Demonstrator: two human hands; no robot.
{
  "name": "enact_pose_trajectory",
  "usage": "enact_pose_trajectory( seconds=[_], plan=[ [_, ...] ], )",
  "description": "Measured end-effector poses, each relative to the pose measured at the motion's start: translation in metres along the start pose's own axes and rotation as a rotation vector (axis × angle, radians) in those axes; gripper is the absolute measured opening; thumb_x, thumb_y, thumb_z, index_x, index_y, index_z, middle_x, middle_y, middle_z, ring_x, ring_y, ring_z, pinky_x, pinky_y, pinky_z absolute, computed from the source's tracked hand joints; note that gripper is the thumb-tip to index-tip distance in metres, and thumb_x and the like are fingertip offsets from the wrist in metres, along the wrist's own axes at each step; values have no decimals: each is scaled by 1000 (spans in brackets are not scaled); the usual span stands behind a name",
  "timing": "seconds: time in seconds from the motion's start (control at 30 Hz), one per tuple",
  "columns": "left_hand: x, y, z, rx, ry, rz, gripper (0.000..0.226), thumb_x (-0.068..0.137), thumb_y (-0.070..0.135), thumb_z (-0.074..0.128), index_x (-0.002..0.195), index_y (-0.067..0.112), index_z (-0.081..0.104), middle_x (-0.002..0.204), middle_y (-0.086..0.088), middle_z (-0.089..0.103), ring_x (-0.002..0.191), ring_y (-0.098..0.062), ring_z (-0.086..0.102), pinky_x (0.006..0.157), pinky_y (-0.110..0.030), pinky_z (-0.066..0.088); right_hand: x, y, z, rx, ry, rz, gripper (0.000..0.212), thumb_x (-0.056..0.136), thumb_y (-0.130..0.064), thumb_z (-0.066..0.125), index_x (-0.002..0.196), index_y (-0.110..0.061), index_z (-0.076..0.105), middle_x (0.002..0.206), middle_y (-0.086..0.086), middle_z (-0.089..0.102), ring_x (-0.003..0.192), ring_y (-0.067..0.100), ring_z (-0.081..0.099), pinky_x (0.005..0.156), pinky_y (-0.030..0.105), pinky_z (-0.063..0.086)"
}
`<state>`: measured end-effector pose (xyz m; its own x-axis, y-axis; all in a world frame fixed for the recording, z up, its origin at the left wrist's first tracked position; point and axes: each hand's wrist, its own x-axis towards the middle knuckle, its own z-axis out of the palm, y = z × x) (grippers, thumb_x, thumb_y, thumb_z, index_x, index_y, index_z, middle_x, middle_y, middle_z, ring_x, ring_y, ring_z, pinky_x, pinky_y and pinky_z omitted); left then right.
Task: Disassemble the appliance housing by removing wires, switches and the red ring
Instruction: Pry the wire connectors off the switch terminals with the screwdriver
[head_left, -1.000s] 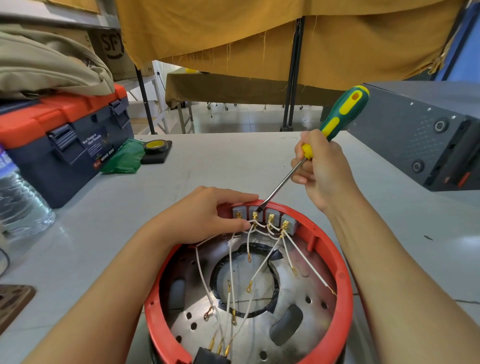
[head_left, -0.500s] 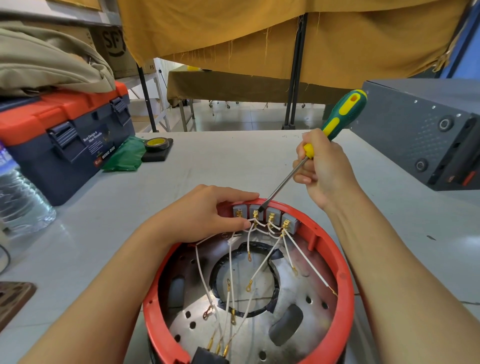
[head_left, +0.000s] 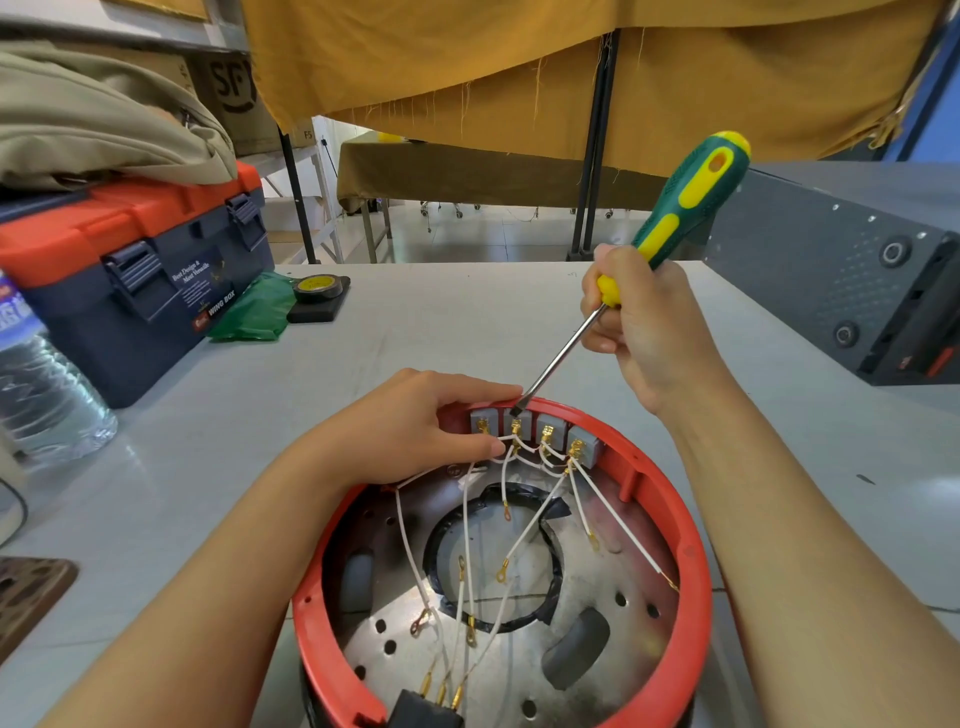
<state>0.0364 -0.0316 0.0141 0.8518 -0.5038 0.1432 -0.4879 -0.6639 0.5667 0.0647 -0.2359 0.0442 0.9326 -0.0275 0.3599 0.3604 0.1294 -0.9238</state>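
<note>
— Housing (head_left: 498, 649) on the tabletop (head_left: 415, 338), under both hands. Red ring (head_left: 691, 545) on yet?
— Still on. Left hand (head_left: 410, 431) curled over its far rim, fingertips pinching wires (head_left: 519, 540) beside the four switches (head_left: 535, 434).
— And the right hand (head_left: 644, 332)?
— Wrapped round the screwdriver (head_left: 680, 208), tip against the second switch. Switches seated, several wire ends loose below; most left to do.
</note>
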Motion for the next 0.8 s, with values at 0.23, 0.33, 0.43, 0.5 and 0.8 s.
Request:
enact_pose_trajectory(
  seconds=[0.23, 0.33, 0.43, 0.5, 0.8],
  plan=[
    [0, 0, 0, 25, -2, 1, 48, 82, 36, 69, 127, 44, 55, 122, 24, 61, 100, 18, 53, 85, 1, 35, -1, -4, 0, -119, -53, -32, 37, 96, -19, 44, 60, -11, 47, 56, 8, 29, 41, 7, 28, 41, 18, 32],
    [-1, 0, 0, 24, -1, 1, 49, 81, 37, 69, 127, 43, 55, 120, 24, 61, 93, 21, 52, 81, 2, 35, -2, -4, 2, -102, -58, -17, 38, 96, -19, 45, 59, -11, 45, 50, 2, 30, 40, 6, 26, 40, 18, 30],
    [-1, 1, 0, 17, 0, 7, 48, 82, 35, 69, 127, 42, 56, 117, 24, 62, 84, 24, 51, 75, 3, 34, 0, -1, 1, 4, -23, 69, 35, 95, -19, 44, 61, -12, 41, 41, -9, 29, 41, 7, 23, 39, 19, 27],
    [0, 1, 1, 22, 5, 9, 48, 82, 34, 70, 126, 42, 56, 118, 23, 62, 83, 25, 50, 75, 3, 34, 1, 3, -2, 55, 29, 139, 35, 94, -19, 43, 61, -11, 40, 39, -8, 24, 41, 8, 19, 39, 19, 25],
    [-1, 2, 0, 30, 5, -12, 49, 80, 36, 70, 127, 42, 56, 121, 22, 62, 99, 16, 54, 83, 2, 36, 4, 10, -5, 81, 155, 286, 32, 92, -21, 44, 61, -12, 40, 37, -7, 22, 34, 7, 19, 35, 16, 25]
  ],
)
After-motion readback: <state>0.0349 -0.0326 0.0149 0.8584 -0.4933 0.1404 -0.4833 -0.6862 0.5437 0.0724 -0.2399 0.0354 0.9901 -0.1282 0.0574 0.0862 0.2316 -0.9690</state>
